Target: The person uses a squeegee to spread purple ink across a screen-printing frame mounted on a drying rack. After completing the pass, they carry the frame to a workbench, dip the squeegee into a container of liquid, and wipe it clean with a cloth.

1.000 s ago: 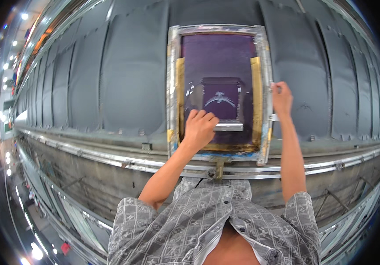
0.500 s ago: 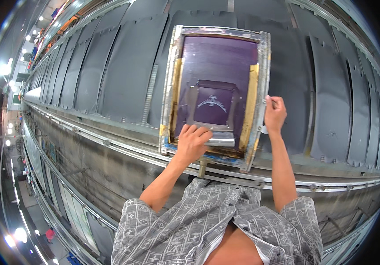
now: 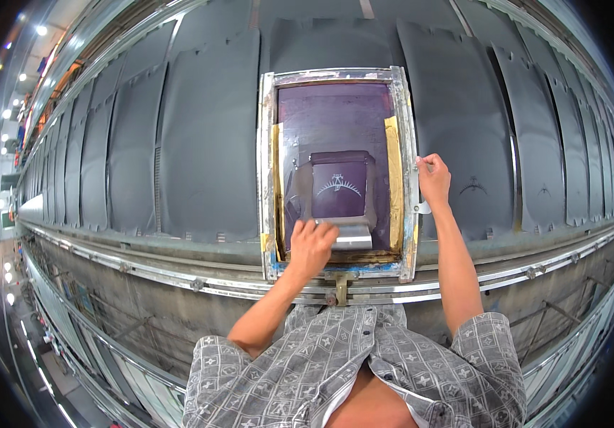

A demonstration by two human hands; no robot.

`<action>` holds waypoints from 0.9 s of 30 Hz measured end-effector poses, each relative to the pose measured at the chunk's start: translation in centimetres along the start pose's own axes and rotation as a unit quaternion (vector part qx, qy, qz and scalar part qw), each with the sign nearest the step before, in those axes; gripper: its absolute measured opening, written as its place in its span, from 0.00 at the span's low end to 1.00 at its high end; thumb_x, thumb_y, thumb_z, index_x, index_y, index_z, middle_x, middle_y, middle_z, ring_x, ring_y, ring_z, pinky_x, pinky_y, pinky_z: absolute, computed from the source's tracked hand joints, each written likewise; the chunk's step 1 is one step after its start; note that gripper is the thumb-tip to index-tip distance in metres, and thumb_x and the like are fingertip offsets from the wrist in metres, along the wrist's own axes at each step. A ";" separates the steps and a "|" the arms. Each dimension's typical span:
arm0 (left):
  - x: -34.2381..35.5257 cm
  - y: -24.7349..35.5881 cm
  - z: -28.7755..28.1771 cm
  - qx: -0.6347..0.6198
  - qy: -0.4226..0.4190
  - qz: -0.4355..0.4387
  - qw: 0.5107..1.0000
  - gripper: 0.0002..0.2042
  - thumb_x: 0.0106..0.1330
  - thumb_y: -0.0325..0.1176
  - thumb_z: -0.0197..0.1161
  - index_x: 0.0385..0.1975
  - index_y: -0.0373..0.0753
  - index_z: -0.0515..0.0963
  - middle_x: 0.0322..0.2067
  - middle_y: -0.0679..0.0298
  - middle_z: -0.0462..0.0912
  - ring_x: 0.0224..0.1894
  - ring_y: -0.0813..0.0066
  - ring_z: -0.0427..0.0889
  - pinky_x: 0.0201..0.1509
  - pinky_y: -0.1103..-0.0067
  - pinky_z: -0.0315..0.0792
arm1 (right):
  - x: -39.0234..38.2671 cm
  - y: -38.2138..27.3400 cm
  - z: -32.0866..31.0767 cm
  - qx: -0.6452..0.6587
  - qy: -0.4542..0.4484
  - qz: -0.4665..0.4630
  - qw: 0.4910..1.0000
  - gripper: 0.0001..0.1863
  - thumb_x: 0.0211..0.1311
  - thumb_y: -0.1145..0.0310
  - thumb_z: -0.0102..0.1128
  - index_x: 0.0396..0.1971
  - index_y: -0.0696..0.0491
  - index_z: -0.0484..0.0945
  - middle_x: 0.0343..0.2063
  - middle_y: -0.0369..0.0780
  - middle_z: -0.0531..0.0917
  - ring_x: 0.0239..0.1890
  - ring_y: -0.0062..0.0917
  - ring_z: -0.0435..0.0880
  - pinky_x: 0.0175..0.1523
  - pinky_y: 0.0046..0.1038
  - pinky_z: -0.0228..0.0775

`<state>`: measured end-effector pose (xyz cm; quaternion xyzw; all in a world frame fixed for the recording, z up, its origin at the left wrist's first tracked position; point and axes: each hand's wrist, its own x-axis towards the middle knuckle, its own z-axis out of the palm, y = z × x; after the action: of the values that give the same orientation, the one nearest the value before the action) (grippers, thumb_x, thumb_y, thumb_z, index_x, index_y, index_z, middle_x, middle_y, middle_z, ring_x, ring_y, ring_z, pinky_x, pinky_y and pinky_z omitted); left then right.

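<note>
A silk-screen frame [image 3: 267, 164] with a worn metal rim and purple mesh [image 3: 335, 118] lies square across the dark sheets in front of me. A pale arc-shaped motif [image 3: 338, 187] shows in the mesh, bordered by smeared dark ink. My left hand [image 3: 312, 246] is closed on a squeegee [image 3: 353, 237] with a silver metal body, at the near end of the mesh. My right hand [image 3: 434, 180] has its fingers pinched at the frame's right side rail. A small pale metal tab [image 3: 422, 207] sticks out of that rail below the fingers.
Dark grey sheets [image 3: 207, 135] lie in rows along the long table to both sides. A sheet [image 3: 457, 128] right of the frame bears a faint dark arc print. A metal rail [image 3: 228, 287] with small stops runs along the near edge. A bracket [image 3: 342, 291] on the frame meets it.
The frame has gone from slightly tilted to square with the table. Arc prints now show on sheets to its right. Both hands keep their holds, the squeegee staying at the near end.
</note>
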<state>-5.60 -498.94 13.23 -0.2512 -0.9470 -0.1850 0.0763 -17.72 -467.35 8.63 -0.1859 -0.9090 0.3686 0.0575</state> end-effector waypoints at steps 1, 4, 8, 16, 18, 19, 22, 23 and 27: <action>1.8 -1.2 0.3 0.004 0.008 0.002 1.000 0.12 0.48 0.22 0.62 0.33 0.45 0.81 0.35 0.69 0.83 0.36 0.67 0.76 0.43 0.69 0.65 | 0.1 0.0 0.0 -0.031 -0.016 -0.001 0.999 0.13 0.66 0.59 0.65 0.34 0.54 0.80 0.30 0.46 0.86 0.34 0.42 0.85 0.43 0.40 0.74; 7.9 -5.1 1.5 0.040 -0.009 0.001 0.999 0.19 0.43 0.21 0.67 0.37 0.47 0.84 0.40 0.69 0.86 0.38 0.67 0.79 0.46 0.69 0.67 | 1.0 -1.8 -0.8 -0.142 0.003 -0.116 0.983 0.15 0.65 0.56 0.66 0.36 0.53 0.82 0.35 0.45 0.87 0.41 0.42 0.85 0.50 0.40 0.75; 12.8 -7.7 0.0 -0.031 -0.073 -0.030 0.996 0.12 0.47 0.30 0.75 0.33 0.44 0.86 0.31 0.66 0.86 0.35 0.62 0.82 0.45 0.66 0.67 | 2.5 -10.5 -2.4 0.078 -0.244 -0.145 0.956 0.18 0.61 0.52 0.70 0.41 0.52 0.84 0.40 0.42 0.88 0.48 0.40 0.84 0.57 0.37 0.72; 17.8 -9.7 0.2 -0.046 -0.136 -0.074 0.987 0.13 0.48 0.37 0.79 0.31 0.41 0.86 0.28 0.61 0.85 0.33 0.55 0.83 0.43 0.63 0.67 | 3.7 -12.3 4.6 -0.173 -0.283 -0.319 0.888 0.13 0.51 0.64 0.73 0.34 0.52 0.81 0.32 0.45 0.85 0.43 0.41 0.82 0.53 0.40 0.70; 15.5 -8.8 1.2 -0.052 -0.097 -0.060 0.992 0.11 0.48 0.35 0.78 0.30 0.41 0.86 0.27 0.60 0.85 0.33 0.54 0.83 0.44 0.62 0.68 | 1.7 -11.2 4.6 -0.155 -0.270 -0.327 0.892 0.10 0.48 0.70 0.70 0.31 0.53 0.79 0.29 0.45 0.83 0.42 0.43 0.81 0.50 0.42 0.70; 13.5 -7.8 1.4 -0.055 -0.093 -0.059 0.992 0.11 0.47 0.34 0.78 0.30 0.42 0.86 0.27 0.59 0.85 0.33 0.54 0.83 0.45 0.62 0.68 | -0.2 -10.4 4.2 -0.153 -0.261 -0.335 0.892 0.10 0.47 0.71 0.70 0.31 0.52 0.80 0.30 0.45 0.84 0.41 0.43 0.81 0.50 0.41 0.71; 6.4 -4.6 1.0 -0.055 -0.134 -0.069 0.987 0.13 0.41 0.26 0.73 0.30 0.45 0.86 0.29 0.64 0.85 0.34 0.60 0.83 0.46 0.66 0.67 | -6.9 -8.1 2.7 -0.101 -0.266 -0.377 0.882 0.13 0.42 0.72 0.72 0.31 0.53 0.80 0.28 0.43 0.82 0.40 0.39 0.81 0.50 0.39 0.70; 5.9 -4.0 0.5 -0.068 -0.141 -0.071 0.985 0.13 0.42 0.27 0.74 0.31 0.45 0.86 0.29 0.64 0.85 0.34 0.60 0.83 0.45 0.66 0.66 | -7.7 -8.0 2.3 -0.095 -0.286 -0.373 0.878 0.13 0.43 0.72 0.72 0.31 0.53 0.79 0.27 0.43 0.83 0.39 0.38 0.81 0.51 0.39 0.69; 9.5 -5.8 -0.3 -0.054 -0.132 -0.039 0.989 0.12 0.45 0.29 0.76 0.31 0.45 0.87 0.28 0.64 0.86 0.34 0.61 0.83 0.45 0.67 0.66 | -4.4 -10.3 1.9 -0.140 -0.275 -0.392 0.867 0.12 0.45 0.72 0.72 0.31 0.53 0.79 0.27 0.43 0.84 0.38 0.38 0.81 0.51 0.39 0.69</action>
<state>-16.68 -499.50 13.94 -0.2398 -0.9466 -0.2037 -0.0702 -17.15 -477.09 14.52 0.2887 -0.9281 0.2207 -0.0815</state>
